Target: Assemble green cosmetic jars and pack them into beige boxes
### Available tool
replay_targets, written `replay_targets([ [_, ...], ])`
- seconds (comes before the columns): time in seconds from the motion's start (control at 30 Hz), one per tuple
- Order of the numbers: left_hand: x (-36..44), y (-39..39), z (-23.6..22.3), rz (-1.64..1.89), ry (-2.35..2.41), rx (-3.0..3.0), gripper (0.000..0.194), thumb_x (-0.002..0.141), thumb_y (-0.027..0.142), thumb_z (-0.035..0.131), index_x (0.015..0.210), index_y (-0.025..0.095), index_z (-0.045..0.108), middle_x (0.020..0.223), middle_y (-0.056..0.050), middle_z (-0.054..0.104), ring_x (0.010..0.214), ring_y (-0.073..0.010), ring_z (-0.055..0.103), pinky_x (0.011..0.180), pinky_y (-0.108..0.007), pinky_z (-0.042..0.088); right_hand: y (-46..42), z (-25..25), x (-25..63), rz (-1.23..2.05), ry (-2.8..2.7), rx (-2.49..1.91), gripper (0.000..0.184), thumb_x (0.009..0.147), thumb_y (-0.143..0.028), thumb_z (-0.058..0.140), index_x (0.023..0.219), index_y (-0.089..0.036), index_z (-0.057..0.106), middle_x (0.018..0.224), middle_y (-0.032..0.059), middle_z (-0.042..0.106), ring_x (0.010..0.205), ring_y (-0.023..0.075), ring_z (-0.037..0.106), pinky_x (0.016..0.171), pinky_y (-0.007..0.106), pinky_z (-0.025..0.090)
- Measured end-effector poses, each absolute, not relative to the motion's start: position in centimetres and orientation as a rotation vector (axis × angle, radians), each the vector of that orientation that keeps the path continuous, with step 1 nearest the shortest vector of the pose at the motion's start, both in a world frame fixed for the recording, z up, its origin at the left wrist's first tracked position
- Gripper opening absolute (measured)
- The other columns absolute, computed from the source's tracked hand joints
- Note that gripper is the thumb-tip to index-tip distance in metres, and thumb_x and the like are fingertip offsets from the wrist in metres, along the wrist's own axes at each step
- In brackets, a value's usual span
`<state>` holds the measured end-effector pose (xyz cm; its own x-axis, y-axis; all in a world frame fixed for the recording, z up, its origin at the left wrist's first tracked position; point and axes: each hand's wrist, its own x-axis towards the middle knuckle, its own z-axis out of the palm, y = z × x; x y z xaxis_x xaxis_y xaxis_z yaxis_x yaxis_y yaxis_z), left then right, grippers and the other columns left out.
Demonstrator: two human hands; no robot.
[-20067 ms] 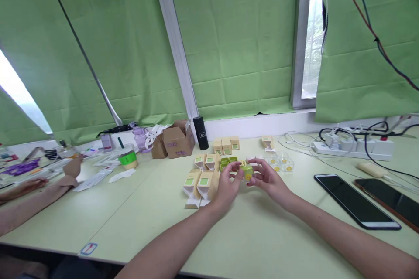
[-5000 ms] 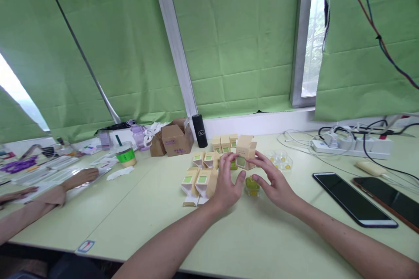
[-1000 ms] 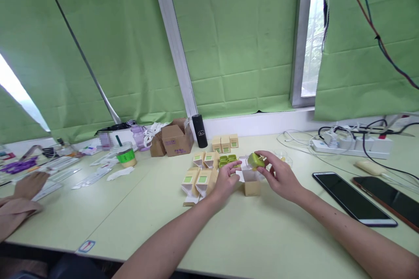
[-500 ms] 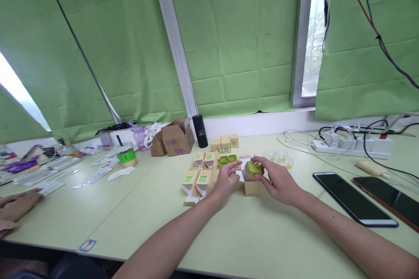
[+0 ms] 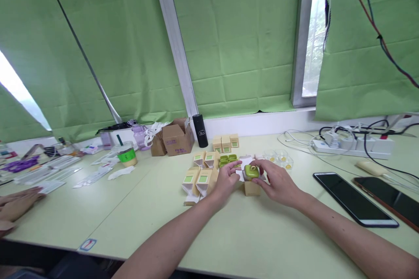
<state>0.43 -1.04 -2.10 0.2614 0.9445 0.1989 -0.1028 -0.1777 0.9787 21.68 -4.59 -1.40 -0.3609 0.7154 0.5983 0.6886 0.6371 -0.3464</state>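
Right hand (image 5: pixel 262 176): thumb and fingers clamped on a green-lidded jar (image 5: pixel 251 171), a small loop on top of its lid. Jar is at the mouth of an open carton (image 5: pixel 252 189), lid above the rim; depth inside can't be told. Carton stands on the bench (image 5: pixel 248 231), plain tan front facing the person, white flaps (image 5: pixel 245 161) spread behind and to the left. Left hand (image 5: pixel 228 178): thumb and fingers slightly apart at the left flap; can't tell if it is gripping.

Just left of the left hand, four tan cartons (image 5: pixel 206 179) with green labels, two in front, two behind; front pair has white flaps open toward the person. Behind the left hand, green lids (image 5: pixel 228 159) sit grouped. Farther back, three more tan boxes (image 5: pixel 225 144) near the wall. Behind the right hand, clear cups (image 5: pixel 282 160) with yellow spots at the bottom, grouped together. Right side of bench: two dark phones (image 5: pixel 355 199) lying flat, side by side, and a white power strip (image 5: pixel 355 147) behind them. Far left: co-worker's hands (image 5: pixel 21 202) on the bench.
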Motion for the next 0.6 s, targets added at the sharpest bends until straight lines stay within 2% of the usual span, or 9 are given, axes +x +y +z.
replay_targets([
  [0.2,0.5,-1.2,-2.0,1.170,0.864,1.416,0.061,0.064,0.007,0.059,0.125,0.011,0.068,0.109,-0.014,0.075,0.097,-0.0244,0.070,0.087,-0.035,0.054,-4.8,-1.2,21.6,0.115,-2.131,-1.054,0.022,0.098,-0.032,0.055,0.120,-0.024,0.054,0.101,0.0065,0.067,0.083,0.0226,0.064,0.068,0.034,0.048],
  [0.3,0.5,-1.1,-2.0,1.177,0.869,1.426,0.060,0.065,0.007,0.061,0.124,0.011,0.069,0.108,-0.014,0.075,0.099,-0.0252,0.070,0.088,-0.035,0.054,-4.7,-1.2,21.4,0.137,-2.109,-1.053,0.016,0.104,-0.032,0.046,0.113,-0.025,0.056,0.096,0.0056,0.067,0.082,0.0221,0.063,0.069,0.034,0.048],
  [0.4,0.5,-1.2,-2.1,1.182,0.875,1.424,0.060,0.065,0.007,0.060,0.124,0.011,0.070,0.108,-0.014,0.075,0.104,-0.0264,0.069,0.089,-0.035,0.053,-4.4,-1.4,21.1,0.142,-2.053,-1.074,0.021,0.107,-0.032,0.038,0.108,-0.026,0.057,0.093,0.0047,0.068,0.080,0.0217,0.062,0.071,0.035,0.049],
  [0.5,0.5,-1.2,-2.0,1.196,0.884,1.418,0.061,0.064,0.006,0.059,0.124,0.011,0.070,0.109,-0.013,0.075,0.110,-0.0266,0.068,0.091,-0.034,0.053,-4.1,-1.6,20.9,0.198,-1.995,-1.038,0.019,0.107,-0.032,0.040,0.106,-0.027,0.058,0.105,0.0056,0.069,0.080,0.0202,0.063,0.070,0.035,0.051],
  [0.6,0.6,-1.3,-2.0,1.193,0.880,1.405,0.062,0.064,0.006,0.058,0.125,0.011,0.070,0.109,-0.013,0.075,0.106,-0.0251,0.069,0.091,-0.034,0.053,-3.9,-1.7,20.6,0.262,-1.938,-1.020,0.017,0.105,-0.033,0.044,0.100,-0.026,0.059,0.115,0.0067,0.066,0.076,0.0179,0.062,0.065,0.033,0.052],
])
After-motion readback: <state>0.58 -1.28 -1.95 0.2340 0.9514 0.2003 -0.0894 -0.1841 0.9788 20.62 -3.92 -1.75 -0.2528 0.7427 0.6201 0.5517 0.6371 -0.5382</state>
